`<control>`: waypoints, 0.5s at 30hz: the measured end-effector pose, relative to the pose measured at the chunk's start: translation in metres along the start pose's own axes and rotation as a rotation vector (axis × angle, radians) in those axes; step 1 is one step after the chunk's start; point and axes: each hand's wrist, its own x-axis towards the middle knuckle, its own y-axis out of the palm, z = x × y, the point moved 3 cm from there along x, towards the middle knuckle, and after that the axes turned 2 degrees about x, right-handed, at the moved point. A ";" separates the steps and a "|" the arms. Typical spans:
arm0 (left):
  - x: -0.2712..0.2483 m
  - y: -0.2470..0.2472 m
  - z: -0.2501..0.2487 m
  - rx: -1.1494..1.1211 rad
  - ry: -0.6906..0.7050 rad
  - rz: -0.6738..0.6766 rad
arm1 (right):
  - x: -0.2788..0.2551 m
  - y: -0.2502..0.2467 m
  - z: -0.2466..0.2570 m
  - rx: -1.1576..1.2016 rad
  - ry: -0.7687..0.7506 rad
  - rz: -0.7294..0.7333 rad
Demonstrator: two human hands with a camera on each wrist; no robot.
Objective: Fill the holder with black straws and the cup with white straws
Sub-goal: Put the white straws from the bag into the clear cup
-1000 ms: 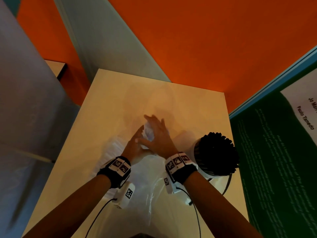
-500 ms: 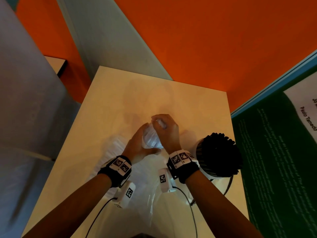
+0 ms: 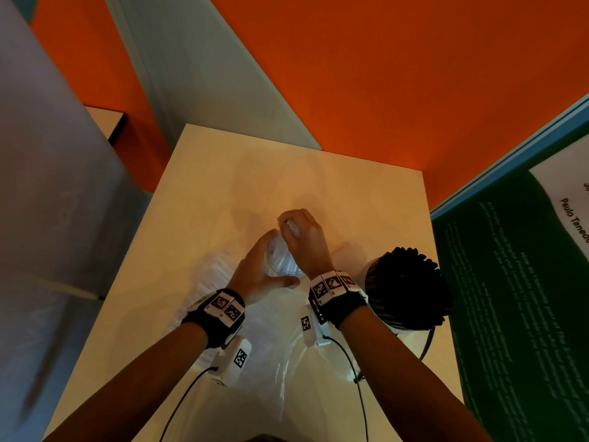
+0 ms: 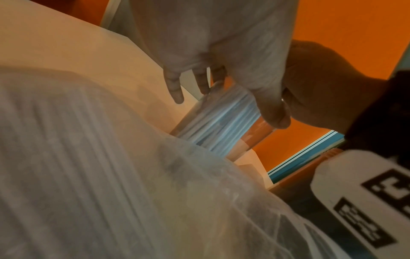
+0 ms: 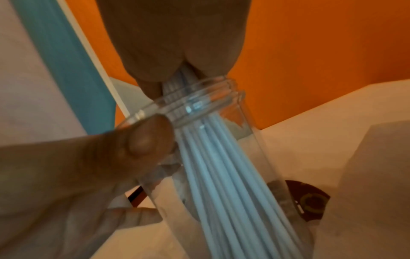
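In the head view my left hand (image 3: 259,269) holds the clear cup (image 3: 280,266) at the table's middle. The right wrist view shows its thumb (image 5: 144,138) pressed on the cup's rim (image 5: 195,101). My right hand (image 3: 302,240) grips the top ends of a bunch of white straws (image 5: 221,175) that stands inside the cup. The left wrist view shows the same cup (image 4: 217,119) tilted, with straws in it. At the right stands the holder (image 3: 379,282), packed with black straws (image 3: 408,288).
A thin plastic bag with more white straws (image 3: 216,275) lies on the pale table (image 3: 223,186) under my left wrist, and crumpled clear plastic (image 3: 280,346) lies between my arms. A green board (image 3: 510,298) borders the table's right edge.
A second ago my right hand lay spread over the straw tops. Its fingers have since curled round the bunch. My left hand has stayed on the cup.
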 end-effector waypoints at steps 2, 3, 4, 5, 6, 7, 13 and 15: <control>0.000 0.000 0.003 0.033 -0.027 0.004 | 0.002 -0.002 -0.001 0.050 -0.002 -0.041; 0.000 0.000 0.004 0.035 -0.033 0.008 | 0.002 -0.002 0.000 0.074 0.002 -0.044; 0.000 -0.001 0.004 0.031 -0.035 0.014 | 0.002 -0.002 0.000 0.090 0.005 -0.035; 0.001 -0.001 0.003 0.027 -0.036 0.018 | 0.002 -0.003 0.000 0.079 0.006 -0.017; 0.001 -0.001 0.003 0.026 -0.038 0.021 | 0.002 -0.003 0.000 0.027 0.000 -0.001; 0.001 0.000 0.002 0.025 -0.038 0.023 | 0.001 -0.004 -0.001 -0.064 -0.019 0.013; 0.000 0.003 0.004 0.019 -0.038 0.042 | 0.000 -0.019 -0.001 -0.189 0.089 0.130; -0.003 0.000 0.006 0.030 -0.045 0.001 | -0.006 -0.032 0.008 -0.135 0.061 0.086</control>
